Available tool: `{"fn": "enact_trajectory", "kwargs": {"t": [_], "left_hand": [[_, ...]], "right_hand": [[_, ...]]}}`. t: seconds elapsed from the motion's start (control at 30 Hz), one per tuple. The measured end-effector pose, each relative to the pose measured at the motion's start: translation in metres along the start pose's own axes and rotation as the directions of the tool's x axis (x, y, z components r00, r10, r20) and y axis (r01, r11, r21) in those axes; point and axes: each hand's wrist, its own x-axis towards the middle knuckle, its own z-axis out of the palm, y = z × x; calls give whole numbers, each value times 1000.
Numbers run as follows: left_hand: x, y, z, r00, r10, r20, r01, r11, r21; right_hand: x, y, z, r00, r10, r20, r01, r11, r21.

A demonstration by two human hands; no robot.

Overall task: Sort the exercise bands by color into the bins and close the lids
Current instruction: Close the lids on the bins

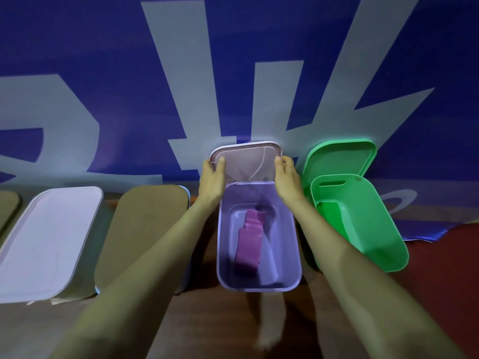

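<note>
So far: white lid [49,242], tan lid [145,239] closed.
Fingers: our left hand [213,174], right hand [287,174] grip purple lid [246,161].
Remaining: it, green lid [339,156].

1. We see through 1 wide-angle camera worn on the head, looking forward and down.
2. It faces the blue banner [103,60] at the floor's [207,320] far edge; straight lines bow toward the frame's sides.
3. It sits close: the left forearm [145,255] and right forearm [350,255] enter from below and flank the purple bin [259,288] mid-frame.
</note>
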Motion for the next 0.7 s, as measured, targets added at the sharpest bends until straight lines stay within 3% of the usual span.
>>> {"fn": "enact_trajectory", "kwargs": {"t": [0.2,0.4,0.7], "left_hand": [[-17,-10,-15,995,-21,-98,-2,974,-227],[-45,-15,-24,990,3,-140,-37,971,-237],[-101,-31,-29,994,105,16,-101,980,-174]], "right_hand": [[-24,-5,2,997,25,-77,-12,984,176],[-56,-5,-10,994,9,-113,21,966,256],[-105,22,-36,997,-32,-77,53,958,282]]}}
